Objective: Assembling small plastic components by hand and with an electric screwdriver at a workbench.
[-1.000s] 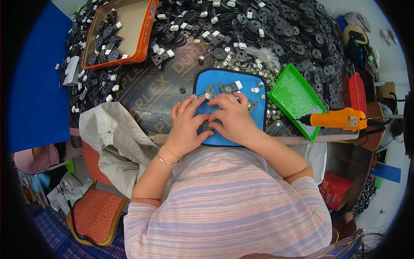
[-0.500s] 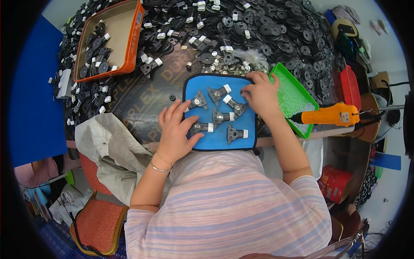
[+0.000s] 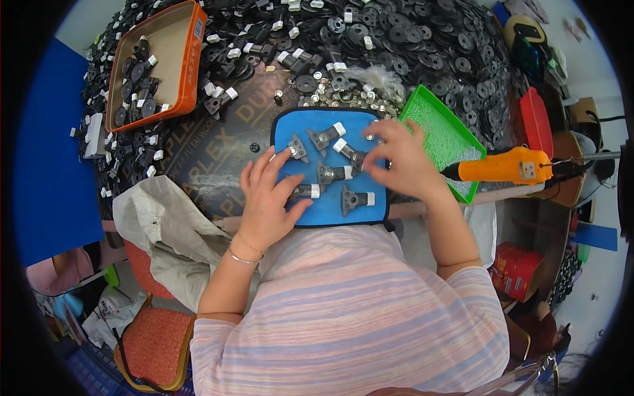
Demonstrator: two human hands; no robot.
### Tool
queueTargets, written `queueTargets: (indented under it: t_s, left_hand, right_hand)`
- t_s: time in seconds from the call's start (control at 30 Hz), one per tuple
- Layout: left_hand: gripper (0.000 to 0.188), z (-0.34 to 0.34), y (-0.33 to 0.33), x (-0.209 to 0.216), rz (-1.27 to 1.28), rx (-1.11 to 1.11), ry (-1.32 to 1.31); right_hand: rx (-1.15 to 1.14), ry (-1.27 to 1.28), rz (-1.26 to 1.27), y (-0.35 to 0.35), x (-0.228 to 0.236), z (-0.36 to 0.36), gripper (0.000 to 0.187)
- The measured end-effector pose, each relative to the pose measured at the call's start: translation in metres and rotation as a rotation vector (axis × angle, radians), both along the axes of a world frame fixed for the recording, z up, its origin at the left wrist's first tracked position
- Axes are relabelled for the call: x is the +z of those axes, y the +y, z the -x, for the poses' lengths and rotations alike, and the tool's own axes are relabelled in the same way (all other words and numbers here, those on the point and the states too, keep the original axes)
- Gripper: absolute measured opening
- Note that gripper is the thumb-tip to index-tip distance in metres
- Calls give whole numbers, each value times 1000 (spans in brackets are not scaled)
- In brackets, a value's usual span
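Several dark grey plastic brackets with white end pieces, such as the one at the lower right, lie apart on a blue, black-edged mat. My left hand rests over the mat's left edge with fingers spread. Its fingertips are at the upper-left bracket and over the lower-left bracket, which it partly covers. My right hand hovers at the mat's right side, fingers bent and apart, beside a tilted bracket. A small shiny round piece shows by its fingertips.
A green tray of tiny clear beads stands right of the mat, with an orange electric screwdriver over its edge. Small metal pieces lie behind the mat. Heaped black discs and an orange-rimmed tin fill the back.
My right hand has moved from the mat's upper right corner toward me, and its fingers have spread. My left hand stays nearly in place. The whole view has shifted slightly.
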State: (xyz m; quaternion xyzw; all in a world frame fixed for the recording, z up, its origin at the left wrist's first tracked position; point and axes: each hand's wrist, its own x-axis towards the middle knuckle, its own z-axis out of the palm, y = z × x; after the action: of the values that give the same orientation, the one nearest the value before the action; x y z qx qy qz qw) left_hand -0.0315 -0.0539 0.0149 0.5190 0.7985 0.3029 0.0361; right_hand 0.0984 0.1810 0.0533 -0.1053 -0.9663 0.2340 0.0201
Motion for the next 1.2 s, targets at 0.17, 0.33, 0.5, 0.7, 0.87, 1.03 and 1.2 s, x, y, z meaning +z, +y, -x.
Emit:
queueTargets:
  t_s: [0.17, 0.33, 0.5, 0.7, 0.87, 1.03, 1.2]
  left_hand:
    - [36, -2, 6, 0, -5, -15, -1]
    - [35, -3, 6, 2, -11, -25, 18]
    - [35, -5, 3, 2, 2, -9, 11]
    - [34, -6, 4, 0, 2, -16, 8]
    - [34, -7, 5, 1, 6, -16, 10]
    - [35, -7, 6, 1, 6, -16, 10]
    - [34, -8, 5, 1, 11, -11, 11]
  right_hand:
    - [157, -167, 99, -25, 0, -12, 5]
    - [121, -138, 38, -30, -4, -13, 7]
    - [83, -116, -29, -34, -2, -13, 7]
    - [76, -87, -29, -37, -4, -15, 8]
    - [78, -68, -67, -39, -4, -18, 10]
    - [82, -65, -66, -39, -3, -19, 11]
    - [79, -3, -52, -41, -6, -17, 10]
